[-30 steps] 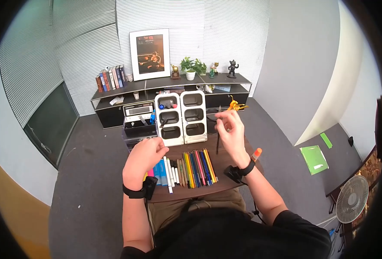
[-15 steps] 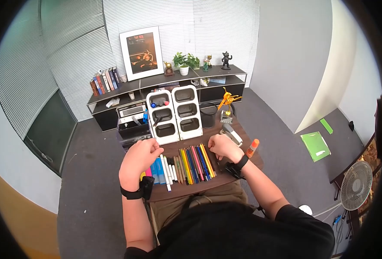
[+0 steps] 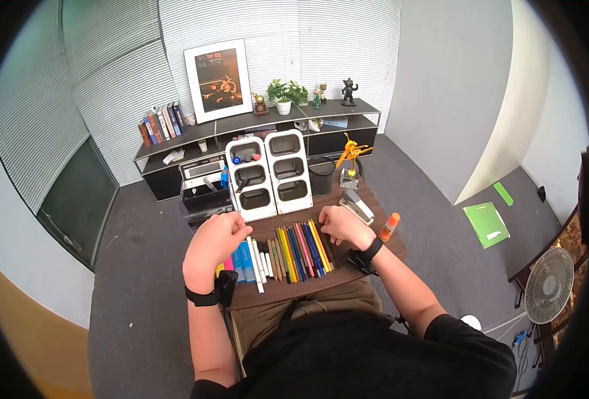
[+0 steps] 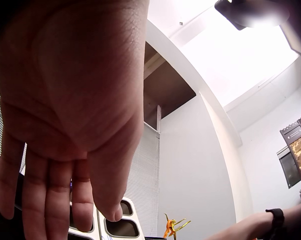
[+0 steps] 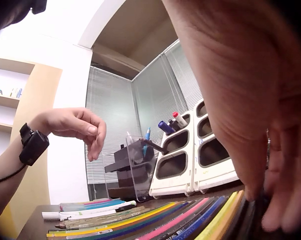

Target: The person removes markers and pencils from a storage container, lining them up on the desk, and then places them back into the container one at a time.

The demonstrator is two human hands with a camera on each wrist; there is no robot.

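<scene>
At the right end of a row of coloured pencils (image 3: 299, 251), my right hand (image 3: 343, 226) reaches down to the table. In the right wrist view its thumb and fingers pinch a black pencil (image 5: 244, 220) beside the yellow one; the fingers cover part of it. My left hand (image 3: 216, 241) hovers over the left end of the row, fingers relaxed and straight, holding nothing. Below it lie blue pens (image 3: 244, 261) and white markers (image 3: 255, 258). Behind the row stands a white organizer (image 3: 258, 216) with two columns of compartments; markers (image 5: 166, 127) stick out of its left column.
A stapler (image 3: 356, 206) and an orange glue stick (image 3: 389, 227) stand right of my right hand. Farther back are a black bin (image 3: 322, 178) and an orange figurine (image 3: 352, 154) on a clear base. A dark desk box (image 3: 204, 199) stands left of the organizer.
My right hand has come down from the air, carrying the dark pencil to the right end of the row. The left hand stays nearly in place. The head view has shifted slightly.
</scene>
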